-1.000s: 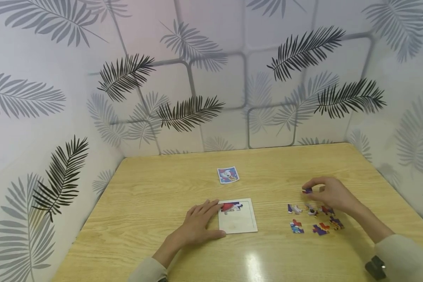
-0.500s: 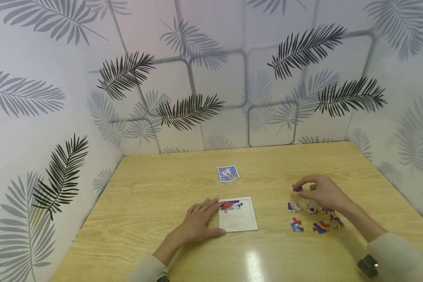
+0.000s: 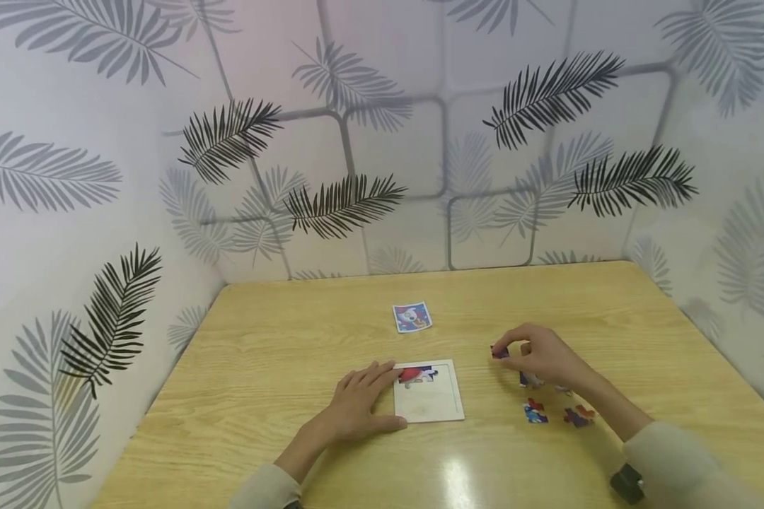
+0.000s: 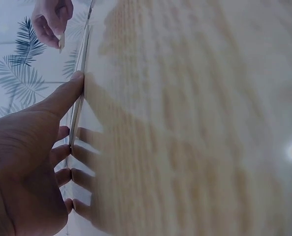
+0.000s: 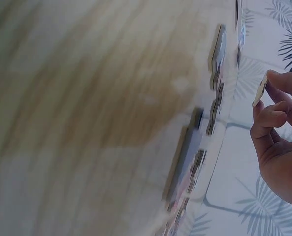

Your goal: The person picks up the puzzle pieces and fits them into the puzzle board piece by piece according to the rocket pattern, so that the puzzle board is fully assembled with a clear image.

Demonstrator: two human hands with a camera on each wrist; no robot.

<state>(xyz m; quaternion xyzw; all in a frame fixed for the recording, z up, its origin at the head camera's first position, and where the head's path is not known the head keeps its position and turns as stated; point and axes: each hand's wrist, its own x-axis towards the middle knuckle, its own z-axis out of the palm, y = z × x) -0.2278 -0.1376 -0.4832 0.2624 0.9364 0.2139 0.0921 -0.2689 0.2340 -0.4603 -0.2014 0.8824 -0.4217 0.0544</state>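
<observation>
A purple and red jigsaw piece (image 3: 498,351) is pinched between the thumb and fingers of my right hand (image 3: 541,357), raised above the table between the board and the loose pieces. In the right wrist view this jigsaw piece (image 5: 260,91) shows edge-on at the fingertips. My left hand (image 3: 353,406) lies against the left edge of a square white puzzle board (image 3: 428,406), thumb and fingers spread. Joined pieces (image 3: 417,374) of red, white and purple fill the board's upper left part. Below my right hand lie loose jigsaw pieces (image 3: 535,411), some hidden by the hand and forearm.
Behind the board lies a small picture card (image 3: 412,318) with a white cartoon animal on blue. The wooden table (image 3: 280,339) meets a leaf-patterned wall (image 3: 407,162) at the back. More loose pieces (image 3: 578,416) lie under the right forearm.
My right hand has moved left with the jigsaw piece, from over the loose pieces toward the board. The left hand has stayed at the board's edge.
</observation>
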